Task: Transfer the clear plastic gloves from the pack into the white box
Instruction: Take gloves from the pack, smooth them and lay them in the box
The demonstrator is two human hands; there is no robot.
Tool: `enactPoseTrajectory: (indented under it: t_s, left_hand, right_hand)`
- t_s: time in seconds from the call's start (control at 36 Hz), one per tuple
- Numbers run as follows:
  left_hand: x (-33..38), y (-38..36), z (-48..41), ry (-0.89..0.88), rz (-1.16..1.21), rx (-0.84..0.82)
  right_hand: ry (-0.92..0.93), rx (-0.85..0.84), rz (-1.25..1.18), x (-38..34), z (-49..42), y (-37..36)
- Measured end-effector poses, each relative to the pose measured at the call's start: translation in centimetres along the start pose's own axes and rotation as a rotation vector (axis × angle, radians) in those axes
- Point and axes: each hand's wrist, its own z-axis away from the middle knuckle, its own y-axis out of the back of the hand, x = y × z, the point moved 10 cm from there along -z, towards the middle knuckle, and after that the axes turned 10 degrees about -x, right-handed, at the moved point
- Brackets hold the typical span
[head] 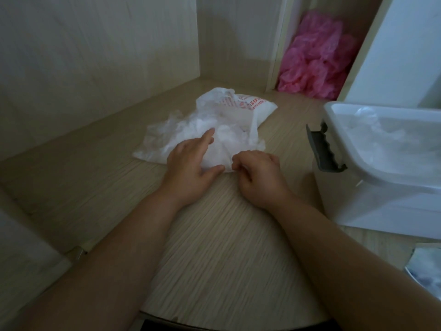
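Some clear film is already seen inside the white box (381, 206) at the right, so the transfer is judged partly done; a heap of clear plastic gloves (167, 132) is left spilling from the printed pack (241, 106) onto the wooden table (214, 223), apart from the box. The left hand (191, 161) is laid flat on the heap with fingers spread, while the near edge is pinched by the curled fingers of the right hand (259, 173). How many gloves are left inside the pack cannot be told, the box is cut off by the frame edge, and a pale object (427, 266) at the lower right is too cropped to be identified.
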Motion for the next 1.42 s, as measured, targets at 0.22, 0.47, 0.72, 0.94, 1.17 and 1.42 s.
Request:
enactPoseTrajectory:
  t_s: [0.22,0.47,0.72,0.94,1.17,1.42]
  left_hand:
    - [1.1,-0.4,0.1,-0.114,0.035,-0.013]
    - [0.3,2.3,0.8,-0.069,0.203,0.243]
    - [1.5,3.4,1.6,-0.157,0.097,0.357]
    - [2.6,6.8,1.5,-0.16,0.108,0.47]
    - [3.7,13.2,0.9,-0.108,0.385,0.591]
    - [1.5,15.8,0.7,0.043,1.196,0.759]
  right_hand:
    - [0.054,-0.035,0.026,-0.4,0.0,-0.4]
    - [-0.054,-0.098,0.036,0.7,-0.3,-0.9]
    - [-0.143,-0.186,0.263,1.3,-0.6,-1.9]
    - [-0.272,-0.208,0.103,2.0,-0.7,-1.3]
    - [-0.253,-0.015,-0.325,-1.1,-1.0,2.2]
    - [-0.285,0.039,-0.739,-3.8,-1.0,5.9]
